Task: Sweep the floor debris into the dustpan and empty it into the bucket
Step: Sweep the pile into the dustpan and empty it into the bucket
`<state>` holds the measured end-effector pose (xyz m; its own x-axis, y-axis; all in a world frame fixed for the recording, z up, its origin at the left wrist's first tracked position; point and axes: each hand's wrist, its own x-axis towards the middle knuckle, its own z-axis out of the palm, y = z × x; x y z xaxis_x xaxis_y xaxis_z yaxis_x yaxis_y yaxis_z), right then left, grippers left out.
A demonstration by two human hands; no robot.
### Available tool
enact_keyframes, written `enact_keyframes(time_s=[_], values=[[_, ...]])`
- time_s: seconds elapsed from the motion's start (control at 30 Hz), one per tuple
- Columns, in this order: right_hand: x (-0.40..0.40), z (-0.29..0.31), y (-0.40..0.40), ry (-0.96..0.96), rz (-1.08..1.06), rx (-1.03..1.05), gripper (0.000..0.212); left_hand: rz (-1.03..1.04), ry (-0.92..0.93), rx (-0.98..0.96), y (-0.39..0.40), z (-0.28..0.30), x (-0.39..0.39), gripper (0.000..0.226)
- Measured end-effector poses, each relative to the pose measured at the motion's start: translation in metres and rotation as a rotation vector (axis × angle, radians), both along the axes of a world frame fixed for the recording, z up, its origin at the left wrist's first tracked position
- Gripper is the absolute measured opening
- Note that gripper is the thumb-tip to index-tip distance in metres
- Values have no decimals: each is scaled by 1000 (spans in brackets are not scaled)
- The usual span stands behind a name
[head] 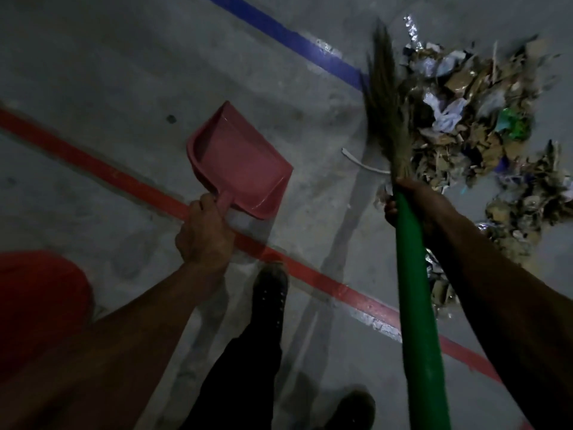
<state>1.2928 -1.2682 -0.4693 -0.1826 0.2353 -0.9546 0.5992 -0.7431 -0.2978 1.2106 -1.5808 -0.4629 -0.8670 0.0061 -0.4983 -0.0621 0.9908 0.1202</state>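
Left hand [204,231] gripping pink dustpan [238,162] by its handle, right hand [415,203] closed round green broom [412,274] – bristles apparently touching debris pile [471,119], far right – image blurred

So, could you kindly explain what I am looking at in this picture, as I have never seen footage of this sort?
There is no machine here: a camera worn on a person's head looks down at their two bare hands. The left hand grips the handle of a pink dustpan, which looks empty. The right hand holds a broom with a green handle and straw bristles, beside a debris pile of paper and scraps on the concrete floor. A red line and a blue line cross the floor. The red shape at lower left may be the bucket.
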Motion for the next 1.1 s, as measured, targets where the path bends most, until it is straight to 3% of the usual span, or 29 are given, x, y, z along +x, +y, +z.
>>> enact_keyframes(time_s=[0.13, 0.3, 0.47, 0.6, 0.83, 0.97, 1.1], values=[[40, 40, -39, 67, 232, 154, 19, -36, -28, 8, 8, 6, 1, 26], [71, 50, -74, 0, 312, 70, 33, -76, -63, -6, 14, 14, 8, 31], [68, 32, -28, -81, 260, 231, 23, -77, -56, -16, 9, 11, 10, 32], [49, 47, -19, 3, 228, 235, 20, -34, -66, -13, -8, 10, 7, 35], [-7, 86, -115, 220, 412, 134, 33, 106, -93, -137, -57, 25, -1, 33], [-49, 66, -184, 284, 669, 71, 41, 183, -93, -173, -94, 23, -12, 40], [-87, 26, -239, 296, 872, 12, 36, 242, -109, -211, -123, 18, -25, 48]])
